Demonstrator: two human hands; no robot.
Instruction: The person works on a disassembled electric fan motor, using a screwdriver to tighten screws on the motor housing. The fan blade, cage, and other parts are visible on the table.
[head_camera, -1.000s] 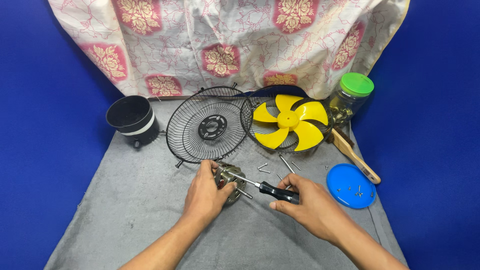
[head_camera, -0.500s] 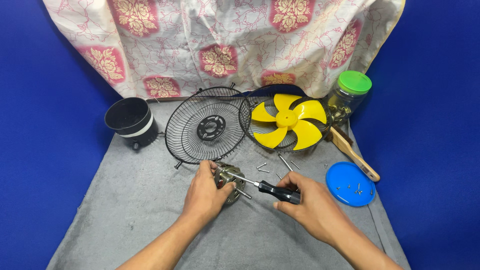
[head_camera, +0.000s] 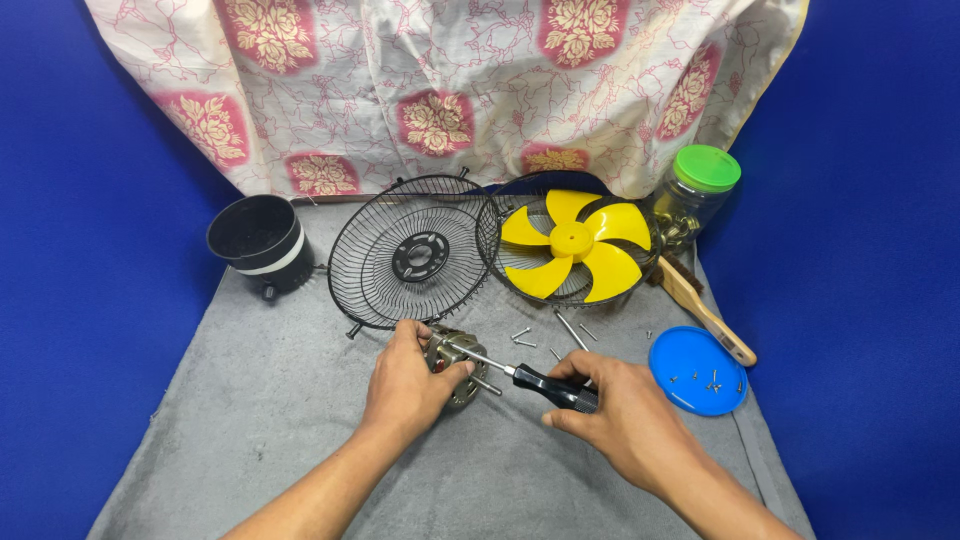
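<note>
Screwdriver (head_camera: 535, 380) in R hand (head_camera: 620, 425), prob. on motor (head_camera: 455, 362)

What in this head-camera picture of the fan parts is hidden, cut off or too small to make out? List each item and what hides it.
1. Motor: head view, mostly covered by the left hand.
2. Screwdriver tip: hidden at the motor; handle end inside the right hand.
3. Screws in the blue lid: too small to count.
4. Jar contents: unclear through glass.
5. Forearms: cut off by the bottom edge.

on the grey felt mat (head_camera: 250, 420), the black round wire fan guard (head_camera: 415, 255) lies left of the yellow five-bladed plastic fan blade (head_camera: 575, 245), with the round blue plastic lid (head_camera: 690, 365) farther right.
</note>
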